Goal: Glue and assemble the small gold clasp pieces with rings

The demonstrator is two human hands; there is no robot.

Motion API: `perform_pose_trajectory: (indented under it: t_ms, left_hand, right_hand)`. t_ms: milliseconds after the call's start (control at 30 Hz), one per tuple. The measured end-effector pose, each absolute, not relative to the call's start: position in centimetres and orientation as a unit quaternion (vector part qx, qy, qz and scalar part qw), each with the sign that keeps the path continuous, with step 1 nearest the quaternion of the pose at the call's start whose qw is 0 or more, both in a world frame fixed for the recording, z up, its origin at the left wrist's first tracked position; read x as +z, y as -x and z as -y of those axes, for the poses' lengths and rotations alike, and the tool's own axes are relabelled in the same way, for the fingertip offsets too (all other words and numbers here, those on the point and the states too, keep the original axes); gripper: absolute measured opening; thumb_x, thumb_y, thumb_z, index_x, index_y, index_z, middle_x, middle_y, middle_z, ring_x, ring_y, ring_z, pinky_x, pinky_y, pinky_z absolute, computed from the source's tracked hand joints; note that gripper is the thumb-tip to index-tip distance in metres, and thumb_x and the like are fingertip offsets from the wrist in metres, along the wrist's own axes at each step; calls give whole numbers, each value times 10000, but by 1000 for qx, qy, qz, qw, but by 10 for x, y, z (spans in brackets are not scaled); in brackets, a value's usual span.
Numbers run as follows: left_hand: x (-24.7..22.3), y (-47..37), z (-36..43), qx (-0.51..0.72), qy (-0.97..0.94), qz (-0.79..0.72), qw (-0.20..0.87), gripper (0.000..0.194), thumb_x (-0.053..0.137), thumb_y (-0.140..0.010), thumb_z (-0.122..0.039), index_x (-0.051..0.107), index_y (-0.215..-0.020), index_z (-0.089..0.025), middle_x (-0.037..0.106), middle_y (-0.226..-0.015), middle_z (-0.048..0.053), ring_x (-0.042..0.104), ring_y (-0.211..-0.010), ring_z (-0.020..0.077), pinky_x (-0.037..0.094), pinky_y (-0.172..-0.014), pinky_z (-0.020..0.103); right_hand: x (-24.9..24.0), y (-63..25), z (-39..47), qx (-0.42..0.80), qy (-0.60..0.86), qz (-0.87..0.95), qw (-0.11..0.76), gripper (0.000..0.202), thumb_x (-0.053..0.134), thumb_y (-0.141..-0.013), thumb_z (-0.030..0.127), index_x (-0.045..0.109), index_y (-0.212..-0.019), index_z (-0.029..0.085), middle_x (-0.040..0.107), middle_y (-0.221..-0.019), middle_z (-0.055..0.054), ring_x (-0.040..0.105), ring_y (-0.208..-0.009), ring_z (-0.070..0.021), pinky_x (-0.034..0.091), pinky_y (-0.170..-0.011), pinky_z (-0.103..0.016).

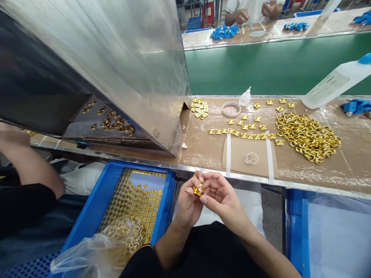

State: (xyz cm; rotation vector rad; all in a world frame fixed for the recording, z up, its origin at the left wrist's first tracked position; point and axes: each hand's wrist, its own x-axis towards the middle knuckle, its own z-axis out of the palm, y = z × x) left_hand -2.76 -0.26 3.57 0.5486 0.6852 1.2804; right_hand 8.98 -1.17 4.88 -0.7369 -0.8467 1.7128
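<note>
A small gold ring-shaped piece [199, 189] is pinched between the fingers of my left hand [188, 202], just past the table's front edge. My right hand [222, 197] meets it from the right, its thumb and fingertips on the same piece. Behind my hands, a cardboard sheet [246, 154] fixed with white tape strips bears a clear coil [251, 158]. A row of gold pieces [244, 135] runs along its back edge, with several more scattered behind. To the right lies a large heap of gold rings [310, 137].
A metal hood [139, 58] rises at the left. Below it, a blue tray [171, 185] holds gold pieces and a plastic bag [95, 251]. Behind stand a small squeeze bottle [245, 97] and a large white bottle [333, 85]. Other people's hands show at the far table and far left.
</note>
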Motion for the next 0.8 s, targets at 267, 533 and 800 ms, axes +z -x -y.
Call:
perform_pose_trajectory:
  t_ms: [267,533,800]
  left_hand:
    - [35,29,2,596,-257,-302,699,520,871,-671,-574,579,-646,-145,443,-848,2,464,-732,99,467,-684,211]
    - [35,32,4,600,-243,-324,689,540,852,-689,-585,551,-635,-139,448,-843,0,489,-716,95,487,-658,196]
    - [38,28,1,572,-242,-316,717,548,856,-677,-597,560,-658,-135,468,-811,1,498,-710,100,479,-678,215]
  right_hand:
    - [50,-90,9,730,298,355,502,392,825,-900,335,586,-1198,247,701,-991,-10,671,-944,-148,518,-889,-280]
    - [53,-85,9,725,292,361,508,395,825,-893,283,588,-1207,249,700,-1006,-3,659,-931,-125,515,-857,-247]
    - [54,-84,9,722,309,327,526,452,874,-838,344,574,-1156,229,712,-966,-17,680,-900,-151,505,-841,-280]
